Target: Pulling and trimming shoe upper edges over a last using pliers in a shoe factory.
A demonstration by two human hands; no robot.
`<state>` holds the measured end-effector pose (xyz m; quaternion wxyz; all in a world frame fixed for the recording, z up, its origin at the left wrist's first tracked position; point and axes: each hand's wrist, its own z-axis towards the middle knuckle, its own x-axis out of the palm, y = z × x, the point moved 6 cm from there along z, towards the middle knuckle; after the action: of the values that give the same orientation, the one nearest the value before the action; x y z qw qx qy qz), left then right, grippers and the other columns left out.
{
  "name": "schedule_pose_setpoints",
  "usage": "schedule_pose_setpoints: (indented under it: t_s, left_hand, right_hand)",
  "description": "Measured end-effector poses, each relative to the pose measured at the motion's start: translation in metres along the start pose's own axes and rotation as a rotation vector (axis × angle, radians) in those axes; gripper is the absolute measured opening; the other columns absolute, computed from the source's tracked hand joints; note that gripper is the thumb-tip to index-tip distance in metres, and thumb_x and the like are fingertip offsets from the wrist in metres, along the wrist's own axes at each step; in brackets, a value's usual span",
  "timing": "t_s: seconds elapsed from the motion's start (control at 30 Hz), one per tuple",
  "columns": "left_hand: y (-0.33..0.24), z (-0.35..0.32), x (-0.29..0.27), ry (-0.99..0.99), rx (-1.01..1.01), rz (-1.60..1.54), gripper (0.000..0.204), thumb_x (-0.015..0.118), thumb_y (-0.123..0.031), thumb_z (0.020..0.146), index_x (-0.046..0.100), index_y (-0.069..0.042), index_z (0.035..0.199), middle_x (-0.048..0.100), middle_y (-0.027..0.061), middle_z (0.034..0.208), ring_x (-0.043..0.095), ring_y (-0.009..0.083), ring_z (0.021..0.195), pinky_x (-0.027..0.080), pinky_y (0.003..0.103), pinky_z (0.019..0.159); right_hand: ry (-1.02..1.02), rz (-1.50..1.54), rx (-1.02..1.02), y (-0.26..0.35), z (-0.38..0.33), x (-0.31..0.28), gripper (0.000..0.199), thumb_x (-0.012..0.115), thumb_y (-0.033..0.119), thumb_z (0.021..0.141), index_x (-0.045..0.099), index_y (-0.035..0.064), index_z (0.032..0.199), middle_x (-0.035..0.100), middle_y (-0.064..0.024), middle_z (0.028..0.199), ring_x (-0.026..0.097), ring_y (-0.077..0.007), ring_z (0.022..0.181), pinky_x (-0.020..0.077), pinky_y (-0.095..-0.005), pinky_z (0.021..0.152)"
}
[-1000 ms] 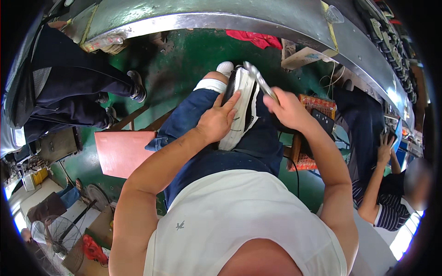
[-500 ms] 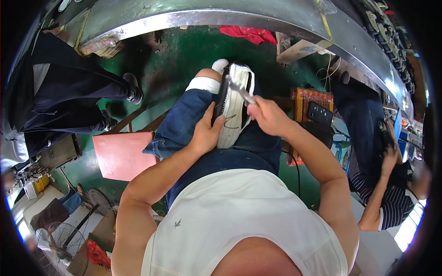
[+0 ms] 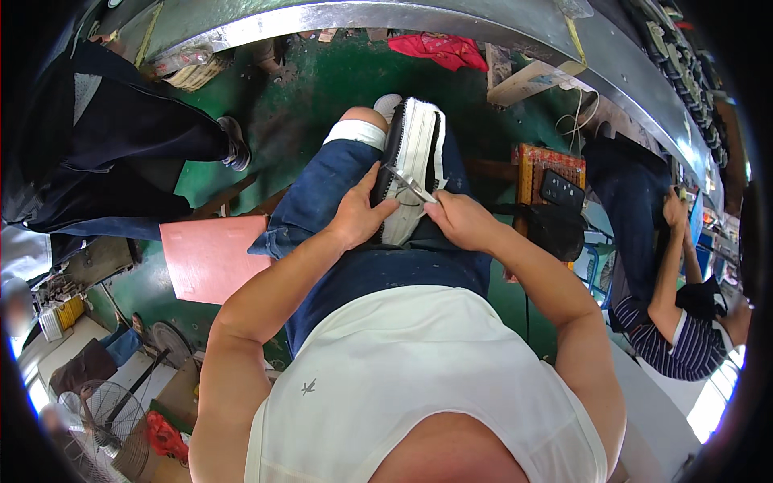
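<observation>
A shoe [image 3: 419, 137] lies sole-up along my thighs, its black side edged with stitching and its underside white. My left hand [image 3: 360, 213] holds it from the left, fingers along the black side and thumb on the white underside. In my right hand [image 3: 469, 221] is a slim silver metal tool [image 3: 412, 185], whose exact kind I cannot make out. The tool slants across the middle of the white underside with its tip toward the left edge. A dark thread [image 3: 408, 203] loops loosely near my left thumb.
A metal bench [image 3: 362, 20] curves across the far side. A pink box [image 3: 211, 259] stands at my left, near another person's legs [image 3: 145, 137]. To my right are an orange-red crate [image 3: 539, 161], a black power strip [image 3: 562, 191] and a seated person in a striped shirt [image 3: 672, 338].
My right hand has drawn nearer, bringing the tool's tip down from the upper part of the shoe to its middle. The left hand keeps its hold. At right, the seated person's hands have risen.
</observation>
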<state>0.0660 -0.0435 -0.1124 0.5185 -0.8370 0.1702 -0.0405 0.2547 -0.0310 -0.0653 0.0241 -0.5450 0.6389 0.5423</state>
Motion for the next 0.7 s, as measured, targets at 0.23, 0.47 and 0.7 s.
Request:
schedule_pose_setpoints:
  t_s: [0.23,0.47,0.7]
  left_hand:
    - [-0.023,-0.01,-0.001,0.092,0.023,0.107,0.113,0.084,-0.017,0.075,0.01,-0.004,0.161,0.051,0.0268,0.144,0.054,0.0343,0.131,0.039,0.033,0.112]
    - [-0.071,-0.008,-0.045,0.009,0.323,0.466,0.085,0.077,-0.008,0.076,0.037,-0.006,0.151,0.063,0.0293,0.124,0.064,0.0365,0.118,0.05,0.037,0.101]
    - [-0.204,-0.01,-0.085,-0.099,0.602,0.079,0.081,0.085,0.008,0.07,0.041,-0.003,0.137,0.064,0.0112,0.112,0.066,0.018,0.1,0.055,0.031,0.088]
  right_hand:
    - [-0.064,-0.027,-0.007,-0.002,-0.008,0.013,0.045,0.043,0.039,0.105,0.059,-0.003,0.104,0.067,-0.0246,0.092,0.066,-0.0422,0.086,0.0499,-0.0488,0.076]
    - [-0.265,0.825,0.106,-0.058,-0.03,0.015,0.045,0.04,0.039,0.109,0.058,-0.0026,0.112,0.065,-0.0074,0.088,0.063,-0.0148,0.075,0.0507,-0.031,0.069]
    - [-0.329,1.072,0.224,-0.077,-0.053,0.005,0.042,0.042,0.037,0.108,0.056,-0.0014,0.116,0.063,-0.0068,0.093,0.061,-0.0138,0.077,0.0503,-0.0279,0.072]
